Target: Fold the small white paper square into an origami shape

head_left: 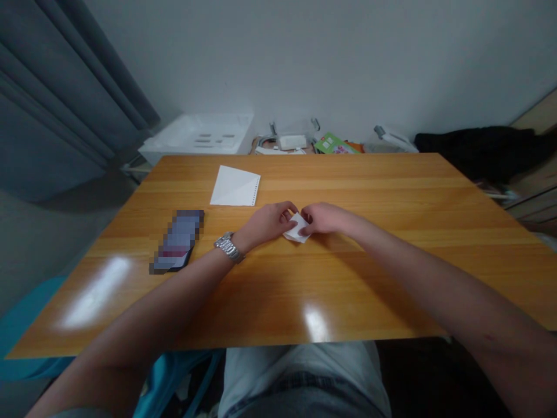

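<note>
A small folded piece of white paper (297, 228) lies on the wooden table (391, 191), near its middle. My left hand (268, 222), with a metal watch (228, 248) on the wrist, pinches the paper's left side. My right hand (324, 218) pinches its right side. Both hands rest on the tabletop with fingers curled onto the paper.
A white sheet (235, 186) with a perforated edge lies farther back on the table. A dark phone (178, 240) lies to the left of my left hand. Behind the table stand a white box (198, 136), cables, a green packet (333, 143) and dark cloth (478, 148). Grey curtain hangs at left.
</note>
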`<state>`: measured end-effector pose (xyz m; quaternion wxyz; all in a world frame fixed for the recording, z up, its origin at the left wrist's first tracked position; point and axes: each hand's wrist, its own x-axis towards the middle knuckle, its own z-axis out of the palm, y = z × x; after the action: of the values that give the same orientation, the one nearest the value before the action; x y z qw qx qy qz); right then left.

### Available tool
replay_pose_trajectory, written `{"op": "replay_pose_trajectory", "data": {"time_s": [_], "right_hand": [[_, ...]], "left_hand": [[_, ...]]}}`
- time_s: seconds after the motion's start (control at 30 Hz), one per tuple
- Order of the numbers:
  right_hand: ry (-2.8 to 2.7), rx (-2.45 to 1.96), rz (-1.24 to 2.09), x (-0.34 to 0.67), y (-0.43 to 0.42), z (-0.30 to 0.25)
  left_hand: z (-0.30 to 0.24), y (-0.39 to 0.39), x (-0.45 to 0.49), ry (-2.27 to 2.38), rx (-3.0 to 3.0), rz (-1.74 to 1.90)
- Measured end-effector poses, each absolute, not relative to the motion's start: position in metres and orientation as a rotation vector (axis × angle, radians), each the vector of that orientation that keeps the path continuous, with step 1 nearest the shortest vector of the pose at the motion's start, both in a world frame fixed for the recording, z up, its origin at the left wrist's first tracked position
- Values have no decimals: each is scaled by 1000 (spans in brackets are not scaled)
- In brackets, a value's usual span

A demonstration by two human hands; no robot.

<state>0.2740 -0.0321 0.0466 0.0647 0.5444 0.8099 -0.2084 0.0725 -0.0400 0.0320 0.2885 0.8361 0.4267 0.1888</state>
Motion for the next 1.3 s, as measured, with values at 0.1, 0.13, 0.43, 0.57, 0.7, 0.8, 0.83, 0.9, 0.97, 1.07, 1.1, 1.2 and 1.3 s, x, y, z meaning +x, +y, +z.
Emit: {"op": "replay_pose_trajectory", "data": {"time_s": [0.1,0.13,0.43,0.57,0.7,0.8,0.83,0.9,0.97,1.07,1.1,1.2,1.3], "right_hand": [[2357,1533,-568,270,-25,52],[2340,1508,-556,268,-23,54],[2296,1502,-501,262,-23,61],[2313,1523,-565,262,-28,64],[2394,1592,-641,267,-33,63],[2440,1647,-735,269,-37,60],[2445,1668,-764,270,-39,59],[2462,1702,-793,270,-43,56],[2491,1717,-801,270,-46,54],[2539,1722,-787,272,-49,50],[2556,1727,-784,272,-49,49],[2609,1762,-817,275,-50,45],[2631,1807,-865,276,-50,42]], "left_hand": [[31,-32,75,1073,2196,507],[31,-30,76,1060,2208,495],[24,-31,79,1202,2222,501],[21,-34,74,1282,2220,538],[24,-39,69,1353,2217,506],[27,-43,67,1320,2255,514],[28,-45,67,1288,2259,522],[29,-47,67,1222,2256,515],[30,-49,68,1183,2256,471],[31,-48,70,1180,2269,399],[31,-47,71,1183,2278,378],[33,-44,73,1179,2325,294],[33,-41,75,1170,2366,239]]}}
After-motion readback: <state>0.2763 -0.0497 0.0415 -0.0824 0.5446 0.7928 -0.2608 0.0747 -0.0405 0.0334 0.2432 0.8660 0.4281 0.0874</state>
